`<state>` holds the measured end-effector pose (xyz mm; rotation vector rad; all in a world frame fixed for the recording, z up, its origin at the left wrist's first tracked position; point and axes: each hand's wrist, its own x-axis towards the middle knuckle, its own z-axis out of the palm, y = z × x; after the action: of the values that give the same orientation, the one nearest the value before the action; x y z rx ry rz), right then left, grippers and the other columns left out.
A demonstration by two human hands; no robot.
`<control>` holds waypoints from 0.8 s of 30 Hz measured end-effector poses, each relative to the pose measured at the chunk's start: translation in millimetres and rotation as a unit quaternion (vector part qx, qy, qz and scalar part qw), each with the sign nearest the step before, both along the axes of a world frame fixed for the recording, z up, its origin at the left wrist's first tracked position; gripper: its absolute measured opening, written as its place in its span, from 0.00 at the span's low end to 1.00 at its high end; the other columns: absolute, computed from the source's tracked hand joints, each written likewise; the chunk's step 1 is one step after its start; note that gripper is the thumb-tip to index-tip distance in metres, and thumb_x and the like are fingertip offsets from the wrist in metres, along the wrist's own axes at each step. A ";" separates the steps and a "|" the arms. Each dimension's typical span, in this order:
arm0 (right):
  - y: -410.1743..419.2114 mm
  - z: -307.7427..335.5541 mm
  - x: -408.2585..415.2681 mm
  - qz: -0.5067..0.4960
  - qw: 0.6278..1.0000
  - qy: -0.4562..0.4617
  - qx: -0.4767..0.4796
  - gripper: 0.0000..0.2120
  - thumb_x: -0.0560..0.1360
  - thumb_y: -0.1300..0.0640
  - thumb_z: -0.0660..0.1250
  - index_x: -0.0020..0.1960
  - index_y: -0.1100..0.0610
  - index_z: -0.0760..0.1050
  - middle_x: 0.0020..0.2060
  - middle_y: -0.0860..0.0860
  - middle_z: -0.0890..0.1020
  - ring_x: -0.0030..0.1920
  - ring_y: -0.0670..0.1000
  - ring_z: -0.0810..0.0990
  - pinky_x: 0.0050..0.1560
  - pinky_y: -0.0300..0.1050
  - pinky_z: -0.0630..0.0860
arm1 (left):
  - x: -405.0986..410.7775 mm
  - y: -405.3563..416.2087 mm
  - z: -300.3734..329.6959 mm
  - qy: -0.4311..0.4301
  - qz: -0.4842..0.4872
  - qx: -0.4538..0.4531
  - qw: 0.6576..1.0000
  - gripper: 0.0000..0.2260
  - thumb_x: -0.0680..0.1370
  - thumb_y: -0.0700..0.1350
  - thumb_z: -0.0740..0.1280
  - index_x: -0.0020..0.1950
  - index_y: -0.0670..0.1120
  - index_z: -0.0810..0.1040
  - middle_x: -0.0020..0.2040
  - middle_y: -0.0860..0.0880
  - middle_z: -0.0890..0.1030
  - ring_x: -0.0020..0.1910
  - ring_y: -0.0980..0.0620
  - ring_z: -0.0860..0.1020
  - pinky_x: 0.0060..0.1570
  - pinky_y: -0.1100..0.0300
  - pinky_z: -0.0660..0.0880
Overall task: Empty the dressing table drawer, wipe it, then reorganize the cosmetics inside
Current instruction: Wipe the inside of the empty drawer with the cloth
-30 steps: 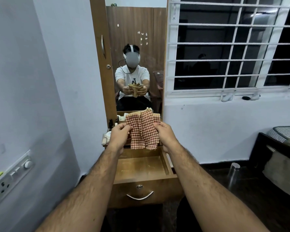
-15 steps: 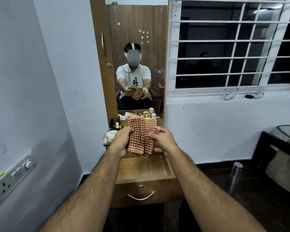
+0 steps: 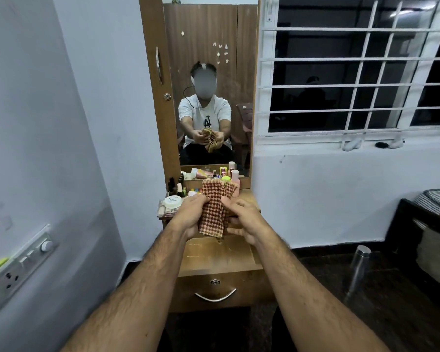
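Both our left hand (image 3: 191, 215) and right hand (image 3: 245, 223) pinched the folded checked cloth (image 3: 212, 211) between them; below them the drawer (image 3: 217, 255) stood open and emptied, so wiping seemed next, calling for lowering the cloth inside.

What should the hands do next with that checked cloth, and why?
Probably lower the folded checked cloth into the open drawer and start wiping. The drawer looks emptied, the cosmetics stand on the tabletop, and the left hand and right hand both hold the cloth right above it.
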<state>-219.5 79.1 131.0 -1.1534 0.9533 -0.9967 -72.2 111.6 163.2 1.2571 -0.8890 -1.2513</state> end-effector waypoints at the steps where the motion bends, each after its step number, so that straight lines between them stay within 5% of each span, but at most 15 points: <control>1: 0.1 -0.6 -1.5 0.010 1.000 0.004 -0.004 0.21 0.72 0.48 0.75 0.62 0.54 0.76 0.56 0.52 0.83 0.54 0.52 0.82 0.44 0.48 0.79 | 1.8 -1.0 -1.1 -0.001 -0.006 -0.005 1.000 0.08 0.83 0.41 0.60 0.50 0.41 0.78 0.45 0.42 0.83 0.43 0.47 0.80 0.42 0.52 0.78; 8: -5.1 -4.6 3.4 -0.018 0.999 -0.004 -0.031 0.12 0.73 0.64 0.70 0.56 0.57 0.79 0.50 0.55 0.85 0.50 0.55 0.84 0.44 0.50 0.81 | 4.5 -7.3 -4.7 -0.203 0.025 -0.098 0.974 0.03 0.79 0.42 0.68 0.52 0.48 0.80 0.52 0.46 0.84 0.53 0.47 0.81 0.54 0.47 0.80; 14: -9.2 -1.2 -3.6 0.041 0.998 0.017 -0.049 0.12 0.74 0.69 0.64 0.57 0.65 0.78 0.50 0.60 0.85 0.49 0.57 0.85 0.51 0.54 0.82 | 18.6 -14.1 -5.9 -0.089 -0.041 -0.031 0.995 0.43 0.60 0.67 0.78 0.69 0.48 0.73 0.59 0.47 0.82 0.58 0.48 0.80 0.63 0.45 0.74; 17: -6.7 2.9 -6.9 0.103 0.992 0.040 -0.053 0.14 0.75 0.71 0.63 0.60 0.66 0.76 0.49 0.58 0.84 0.49 0.55 0.84 0.51 0.50 0.82 | 19.0 -17.3 -5.1 -0.074 -0.049 -0.032 0.996 0.31 0.69 0.56 0.77 0.66 0.43 0.74 0.53 0.45 0.83 0.47 0.51 0.82 0.43 0.57 0.79; 20: -11.7 -2.6 -6.2 0.089 0.995 0.034 -0.044 0.16 0.74 0.70 0.63 0.61 0.60 0.72 0.52 0.59 0.82 0.50 0.55 0.83 0.49 0.51 0.81 | 20.8 -23.9 -11.7 -0.041 -0.015 -0.022 0.999 0.19 0.74 0.40 0.74 0.64 0.41 0.76 0.51 0.43 0.83 0.46 0.48 0.82 0.42 0.55 0.81; 24: -17.4 -16.3 -6.0 0.095 0.994 0.040 -0.020 0.17 0.71 0.59 0.73 0.57 0.56 0.73 0.53 0.57 0.83 0.53 0.55 0.83 0.57 0.54 0.80 | 16.1 -31.0 -25.5 0.006 0.009 -0.030 0.999 0.12 0.77 0.36 0.70 0.60 0.42 0.79 0.49 0.42 0.83 0.43 0.48 0.82 0.33 0.57 0.77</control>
<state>-225.5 61.7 114.6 -1.3006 0.8721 -0.8235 -56.2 80.6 137.7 1.2063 -0.8993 -1.2080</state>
